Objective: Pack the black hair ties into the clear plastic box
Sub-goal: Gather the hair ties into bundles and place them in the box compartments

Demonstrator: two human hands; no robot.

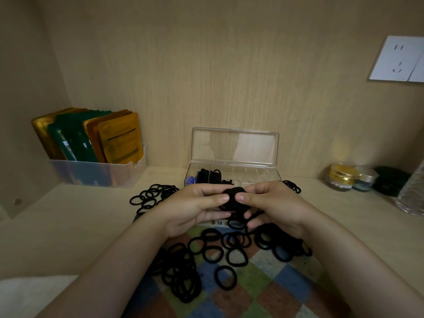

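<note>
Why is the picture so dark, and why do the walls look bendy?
Head view: dim light, so the bundle of hair ties between the left hand and right hand is a black blob; the wide-angle lens curves the edges; the clear plastic box lid shows faint reflections.

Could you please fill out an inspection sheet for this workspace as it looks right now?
Surface: pale wooden shelf; checked cloth at the front.
Job's things: clear box, lid open and upright, a few hair ties at its left end; loose hair ties scattered on shelf and cloth.
Clutter: bin of packets at left; small jars and a glass bottle at right.
Grippers: left hand and right hand together pinch a bundle of ties in their fingers.
Cables: nothing seen.
Surroundings: wooden back wall; wall socket upper right.
</note>
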